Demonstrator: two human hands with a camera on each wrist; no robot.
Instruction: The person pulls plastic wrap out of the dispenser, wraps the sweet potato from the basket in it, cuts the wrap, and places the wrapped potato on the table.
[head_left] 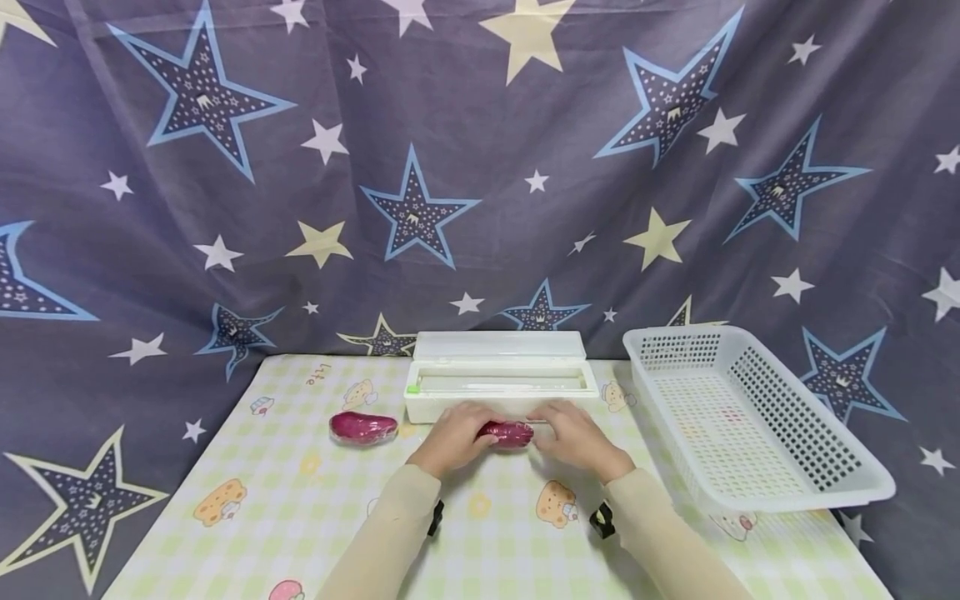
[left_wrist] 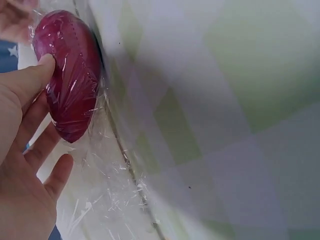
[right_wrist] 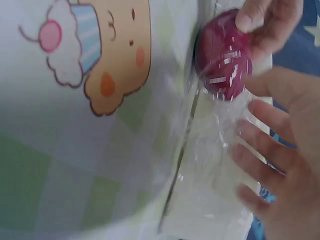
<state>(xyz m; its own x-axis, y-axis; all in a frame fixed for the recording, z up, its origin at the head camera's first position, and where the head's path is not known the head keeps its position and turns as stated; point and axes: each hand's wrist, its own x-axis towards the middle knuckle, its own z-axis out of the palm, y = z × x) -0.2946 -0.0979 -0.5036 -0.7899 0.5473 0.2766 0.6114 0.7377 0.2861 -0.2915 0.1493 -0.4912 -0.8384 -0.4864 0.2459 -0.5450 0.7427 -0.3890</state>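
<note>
A purple-red sweet potato point(left_wrist: 75, 75) sits in clear plastic film at the front of a white film box point(head_left: 502, 406). My left hand point(head_left: 456, 437) holds its left end, thumb on the near face and fingers behind. My right hand point(head_left: 572, 437) is at the other end, its fingers loosely spread and a fingertip right by the sweet potato in the right wrist view. Crinkled clear film point(right_wrist: 215, 130) trails from the sweet potato over the box's front. A second film-wrapped sweet potato point(head_left: 363, 427) lies on the table to the left.
The box's white lid point(head_left: 499, 345) stands raised at the back. A white perforated plastic basket point(head_left: 757, 417) is on the right, reaching past the table's edge. A checked cloth point(head_left: 315, 517) covers the table, and a star-patterned curtain point(head_left: 480, 167) hangs behind.
</note>
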